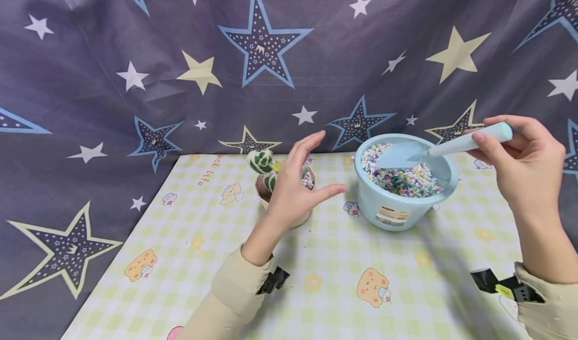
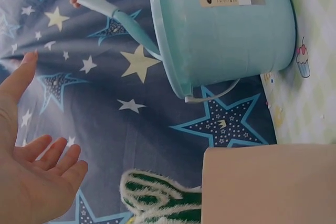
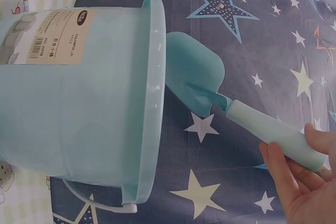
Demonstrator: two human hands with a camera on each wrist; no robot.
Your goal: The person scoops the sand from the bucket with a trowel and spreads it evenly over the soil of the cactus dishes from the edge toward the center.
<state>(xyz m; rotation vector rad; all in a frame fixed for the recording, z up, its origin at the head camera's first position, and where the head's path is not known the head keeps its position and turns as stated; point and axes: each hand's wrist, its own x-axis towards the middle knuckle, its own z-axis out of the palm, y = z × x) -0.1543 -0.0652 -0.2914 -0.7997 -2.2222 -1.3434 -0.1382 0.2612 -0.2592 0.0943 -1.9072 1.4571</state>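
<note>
A light blue bucket [image 1: 397, 212] full of small coloured pebbles [image 1: 406, 179] stands on the checked tablecloth. My right hand [image 1: 519, 164] grips the handle of a light blue trowel [image 1: 406, 155], whose blade hangs over the pebbles. In the right wrist view the trowel [image 3: 199, 77] sits just above the bucket [image 3: 79, 93] rim. My left hand [image 1: 293, 189] is open, fingers spread, held in front of a small pinkish pot [image 1: 264, 192] with a green and white cactus [image 1: 262, 162], touching nothing. The left wrist view shows the pot [image 2: 268, 184], the cactus [image 2: 157, 198] and the bucket [image 2: 226, 30].
A yellow-green checked cloth [image 1: 316, 270] with cartoon prints covers the table. A dark star-patterned sheet [image 1: 180, 54] hangs behind and drapes down the left side. Black clips sit on both beige sleeves.
</note>
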